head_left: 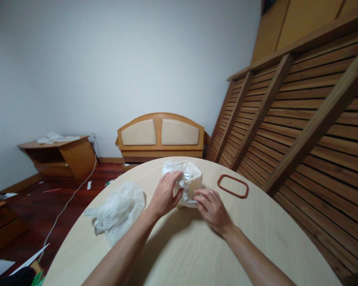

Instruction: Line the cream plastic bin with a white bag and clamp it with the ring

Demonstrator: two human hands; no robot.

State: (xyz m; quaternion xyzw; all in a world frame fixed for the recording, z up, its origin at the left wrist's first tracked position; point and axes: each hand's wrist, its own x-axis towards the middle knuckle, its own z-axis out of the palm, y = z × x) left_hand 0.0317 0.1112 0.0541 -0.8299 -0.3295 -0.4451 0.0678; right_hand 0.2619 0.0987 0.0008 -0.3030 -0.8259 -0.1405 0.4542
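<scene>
A small pale container (195,185) stands on the round table, with a thin whitish plastic bag (170,166) draped over its rim and sides. My left hand (166,193) pinches the bag at the container's left, thumb and fingers curled together. At the front right corner, the fingers of my right hand (212,209) press together on the bag's edge along the container. The bottom of the container is largely hidden. To the right lies a brown rounded-rectangle ring (233,186). A crumpled translucent plastic bag (119,210) sits left of my left forearm.
The round table (256,238) has a light wood top. Behind it is a headboard (159,119) with two cream panels. A slatted wooden frame (286,119) leans at the right. A low cabinet (62,157) and a white cable (74,194) are at left.
</scene>
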